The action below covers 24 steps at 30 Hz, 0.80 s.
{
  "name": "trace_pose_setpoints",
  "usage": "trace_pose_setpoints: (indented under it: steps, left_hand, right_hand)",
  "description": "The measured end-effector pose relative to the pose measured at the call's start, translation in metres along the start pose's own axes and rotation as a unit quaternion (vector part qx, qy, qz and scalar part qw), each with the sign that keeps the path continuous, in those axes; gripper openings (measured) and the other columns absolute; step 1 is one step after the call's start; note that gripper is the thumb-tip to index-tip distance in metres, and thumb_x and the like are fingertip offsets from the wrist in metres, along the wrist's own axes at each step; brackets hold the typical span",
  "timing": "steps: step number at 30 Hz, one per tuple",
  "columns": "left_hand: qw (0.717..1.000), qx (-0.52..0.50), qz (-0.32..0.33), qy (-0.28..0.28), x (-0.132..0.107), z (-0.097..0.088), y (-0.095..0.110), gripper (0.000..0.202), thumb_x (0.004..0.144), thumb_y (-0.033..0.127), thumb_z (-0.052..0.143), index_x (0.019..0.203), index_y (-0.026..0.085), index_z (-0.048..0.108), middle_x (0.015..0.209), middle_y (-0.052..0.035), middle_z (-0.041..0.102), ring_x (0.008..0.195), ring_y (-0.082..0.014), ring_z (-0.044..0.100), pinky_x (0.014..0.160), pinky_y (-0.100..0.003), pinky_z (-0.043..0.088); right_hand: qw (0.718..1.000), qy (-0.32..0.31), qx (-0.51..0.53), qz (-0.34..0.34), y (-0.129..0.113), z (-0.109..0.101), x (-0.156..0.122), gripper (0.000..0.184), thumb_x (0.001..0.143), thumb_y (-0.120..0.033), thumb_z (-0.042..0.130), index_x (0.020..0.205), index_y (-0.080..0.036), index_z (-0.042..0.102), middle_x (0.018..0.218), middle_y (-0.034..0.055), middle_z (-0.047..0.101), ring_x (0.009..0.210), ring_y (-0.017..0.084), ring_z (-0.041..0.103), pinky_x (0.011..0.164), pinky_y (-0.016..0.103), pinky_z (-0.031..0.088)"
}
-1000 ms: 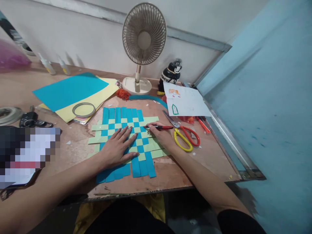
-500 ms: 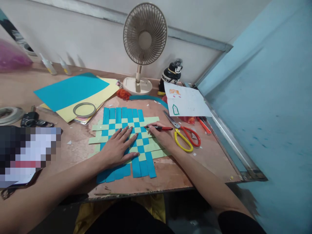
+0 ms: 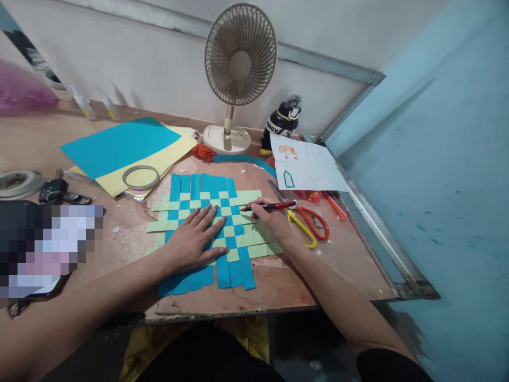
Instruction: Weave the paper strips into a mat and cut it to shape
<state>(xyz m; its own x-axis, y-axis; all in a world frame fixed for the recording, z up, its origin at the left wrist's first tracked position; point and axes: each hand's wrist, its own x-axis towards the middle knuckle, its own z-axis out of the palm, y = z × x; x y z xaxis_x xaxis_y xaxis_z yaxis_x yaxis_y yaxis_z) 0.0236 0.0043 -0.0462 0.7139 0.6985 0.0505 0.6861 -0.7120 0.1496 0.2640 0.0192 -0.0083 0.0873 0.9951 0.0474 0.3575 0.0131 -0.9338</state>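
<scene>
A: What's in view, biggest first?

B: We see a wooden tabletop (image 3: 278,297) set against a pale wall (image 3: 119,53), with a blue-painted panel (image 3: 429,185) along its right side. Toward the back left, a blue card sheet (image 3: 119,146) lies on a yellow sheet (image 3: 167,148). At the back stands a cream desk fan (image 3: 240,58).

A: And the main piece?

B: We have a woven paper mat (image 3: 210,212) of blue and pale green strips, lying flat at the front middle of the tabletop, directly under both hands.

A: Hands?

B: Our left hand (image 3: 193,239) is spread flat, fingers apart, pressing on the mat. Our right hand (image 3: 274,220) rests on the mat's right part and pinches a red-and-black pen (image 3: 270,207) between thumb and fingers. The pen's tip points left over the strips, but we can't tell if it touches them.

A: What's nearby?

B: Just right of the right hand are scissors (image 3: 308,225) with red and yellow handles, and behind them is a drawn-on white paper (image 3: 306,167). A black bottle (image 3: 281,124) stands beside the fan. Closer to the mat we have a thin tape ring (image 3: 139,178), orange yarn (image 3: 203,153) and a curved blue strip (image 3: 244,159).
</scene>
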Motion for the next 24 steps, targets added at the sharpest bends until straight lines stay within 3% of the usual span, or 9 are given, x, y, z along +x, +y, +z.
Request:
trace_pose_setpoints:
  steps: [8,13,24]
  left_hand:
    - [1.000,-0.002,-0.005,0.001,0.000,0.000,0.001,0.081,0.097,0.073,0.025,0.159,0.022,0.027,0.167,-0.0123,0.015,0.153,-0.0346,0.012,0.122,-0.052,0.017]
    - [1.000,0.000,-0.007,0.002,-0.001,0.001,0.001,0.081,0.096,0.074,0.026,0.158,0.022,0.028,0.167,-0.0123,0.016,0.153,-0.0351,0.014,0.122,-0.053,0.018]
    - [1.000,0.009,-0.001,0.011,-0.001,0.001,0.001,0.081,0.097,0.073,0.026,0.157,0.020,0.030,0.166,-0.0136,0.018,0.153,-0.0353,0.014,0.122,-0.051,0.018]
  right_hand:
    - [0.998,-0.049,0.037,0.034,0.011,0.004,0.001,0.019,0.082,-0.040,0.060,0.081,-0.022,0.064,0.079,0.0041,0.073,0.070,0.018,0.068,0.065,0.031,0.056]
    - [0.999,-0.034,0.024,0.015,0.019,0.003,0.001,0.022,0.086,-0.043,0.060,0.088,-0.022,0.065,0.092,0.0056,0.075,0.075,0.017,0.069,0.072,0.031,0.055]
    - [1.000,-0.016,0.012,-0.008,0.013,0.008,-0.001,0.024,0.087,-0.044,0.060,0.089,-0.021,0.067,0.089,0.0050,0.075,0.079,0.019,0.070,0.075,0.032,0.055]
